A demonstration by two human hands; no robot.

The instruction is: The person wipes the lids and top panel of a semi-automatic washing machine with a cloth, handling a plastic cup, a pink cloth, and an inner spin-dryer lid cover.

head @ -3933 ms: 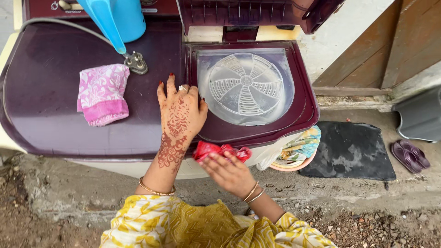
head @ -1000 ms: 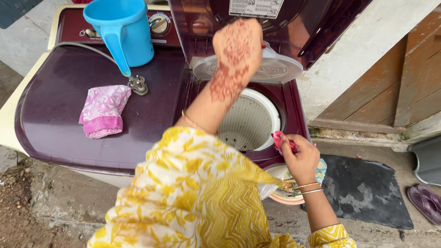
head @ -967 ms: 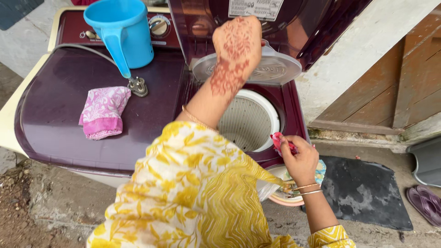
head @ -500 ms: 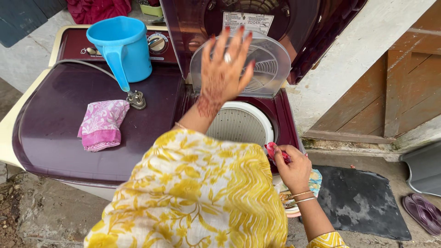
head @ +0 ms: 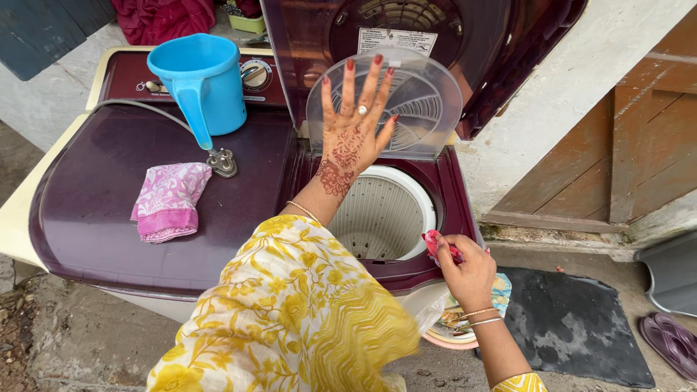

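Over the open spin tub (head: 381,218) of the maroon washing machine (head: 109,218), our left hand (head: 354,127) is spread flat, fingers apart, pressed against the clear round inner cover (head: 421,109), which stands nearly upright against the raised outer lid (head: 465,43); that grip clasps nothing. Our right hand (head: 468,272) sits at the machine's front right corner, its grip closed on a small red cloth (head: 435,243) just beside the tub's white rim. On the closed left lid lie a folded pink cloth (head: 168,210) and a metal hose end (head: 221,163), with a blue jug (head: 200,83) standing behind them. Below our right wrist a colourful plate-like thing (head: 454,327) shows, next to a dark mat (head: 581,327).
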